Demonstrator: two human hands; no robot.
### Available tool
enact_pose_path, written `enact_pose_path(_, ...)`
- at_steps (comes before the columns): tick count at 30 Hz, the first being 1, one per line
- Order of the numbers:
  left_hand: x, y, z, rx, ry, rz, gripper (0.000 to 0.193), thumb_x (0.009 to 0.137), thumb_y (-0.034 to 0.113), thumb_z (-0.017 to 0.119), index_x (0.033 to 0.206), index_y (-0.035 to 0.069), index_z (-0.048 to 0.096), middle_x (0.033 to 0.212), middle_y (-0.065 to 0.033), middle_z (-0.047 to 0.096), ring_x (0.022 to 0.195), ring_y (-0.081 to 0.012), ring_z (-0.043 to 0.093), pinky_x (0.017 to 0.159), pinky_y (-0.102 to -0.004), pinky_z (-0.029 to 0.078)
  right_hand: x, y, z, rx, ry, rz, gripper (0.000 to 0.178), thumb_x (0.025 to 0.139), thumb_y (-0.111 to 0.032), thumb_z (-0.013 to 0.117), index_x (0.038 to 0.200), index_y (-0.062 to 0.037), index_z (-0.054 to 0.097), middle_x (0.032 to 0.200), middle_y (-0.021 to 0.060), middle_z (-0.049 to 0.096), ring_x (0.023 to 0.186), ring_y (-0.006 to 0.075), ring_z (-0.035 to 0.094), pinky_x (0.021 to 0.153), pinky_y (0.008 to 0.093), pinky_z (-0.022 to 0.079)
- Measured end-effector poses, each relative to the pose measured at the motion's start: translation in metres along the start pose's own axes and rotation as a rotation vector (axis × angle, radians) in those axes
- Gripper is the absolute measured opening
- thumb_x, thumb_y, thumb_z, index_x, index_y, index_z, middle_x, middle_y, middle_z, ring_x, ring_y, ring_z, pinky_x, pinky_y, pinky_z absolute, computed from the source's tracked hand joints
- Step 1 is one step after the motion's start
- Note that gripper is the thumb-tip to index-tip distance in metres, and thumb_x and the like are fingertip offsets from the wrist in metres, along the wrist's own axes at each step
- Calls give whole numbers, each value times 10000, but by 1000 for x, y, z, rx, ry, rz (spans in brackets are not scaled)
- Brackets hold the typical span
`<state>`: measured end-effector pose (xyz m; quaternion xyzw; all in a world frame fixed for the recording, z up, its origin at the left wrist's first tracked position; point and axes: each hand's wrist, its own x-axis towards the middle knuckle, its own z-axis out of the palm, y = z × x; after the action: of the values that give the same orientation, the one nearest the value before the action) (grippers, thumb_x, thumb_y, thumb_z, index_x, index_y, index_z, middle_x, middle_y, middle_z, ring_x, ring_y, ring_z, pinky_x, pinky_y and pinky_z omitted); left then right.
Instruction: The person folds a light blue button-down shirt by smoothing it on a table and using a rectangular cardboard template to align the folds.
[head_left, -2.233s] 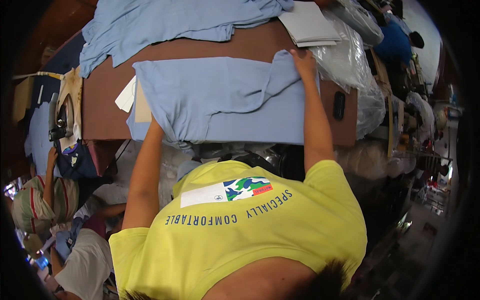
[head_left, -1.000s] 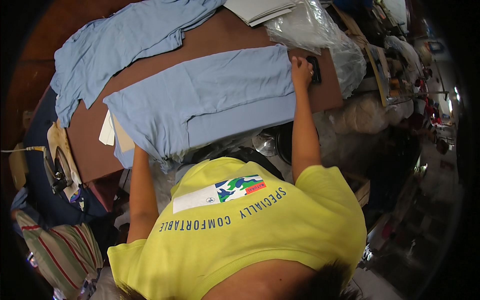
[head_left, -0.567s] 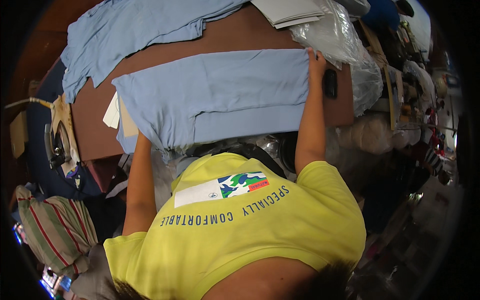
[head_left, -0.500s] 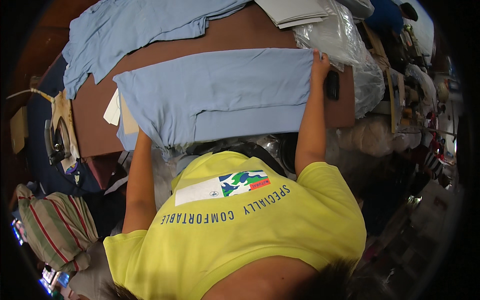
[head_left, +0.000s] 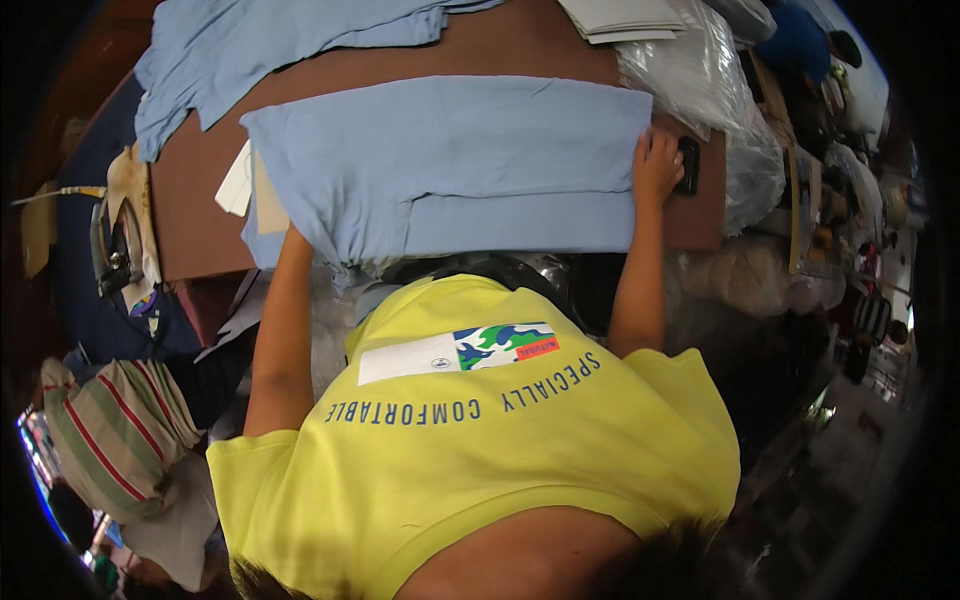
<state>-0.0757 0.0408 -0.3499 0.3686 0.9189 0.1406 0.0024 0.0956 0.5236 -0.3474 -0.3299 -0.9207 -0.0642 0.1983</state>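
Note:
A light-blue garment (head_left: 470, 150) lies folded across the brown table in front of me, its long side running left to right. My right hand (head_left: 656, 165) is at its right end, fingers bent and closed over the edge of the cloth. At the near left corner, my left hand (head_left: 292, 243) reaches under the gathered fabric, and the cloth hides its fingers. A tan card (head_left: 268, 195) shows beside the garment's left end, next to white cards (head_left: 235, 182). Just right of my right hand lies a small black oblong object (head_left: 687, 165).
More light-blue clothing (head_left: 270, 45) is spread at the far left of the brown table (head_left: 205, 225). White sheets (head_left: 628, 18) and clear plastic bags (head_left: 690, 70) lie at the far right. An iron (head_left: 118, 245) rests at the left. A person in blue (head_left: 795, 42) is at the upper right.
My right hand has come down along the garment's right edge from the far corner, which now lies uncovered. The cloth looks flatter there. My left hand stays under the near left corner.

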Motion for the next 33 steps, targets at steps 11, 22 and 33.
enact_pose_path(11, -8, -76, 9, -866, 74, -190, 542, 805, 218, 591, 1267, 13, 395, 1294, -109, 418, 1172, -265, 398, 1005, -367, 305, -60, -159, -108, 828, -512, -336, 161, 840, -102, 523, 983, -62, 585, 893, 100, 595, 778, 246, 580, 718, 343, 455)
enact_pose_path(22, -17, -119, -39, 16, 207, 207, 402, 687, -48, 502, 1060, 101, 519, 1163, -46, 497, 1223, -232, 377, 1034, -481, 198, -193, -352, -107, 472, -663, -1504, 231, 820, -205, 479, 1029, -147, 561, 944, 17, 597, 912, 230, 564, 847, 390, 419)
enact_pose_path(33, -19, -122, -38, -78, 238, 155, 385, 698, -35, 486, 1051, 113, 531, 1080, -39, 530, 1143, -211, 453, 990, -494, 248, -187, -362, -129, 691, -572, -1327, 142, 665, -64, 564, 755, -149, 635, 987, -30, 546, 1085, 196, 446, 1026, 419, 242)
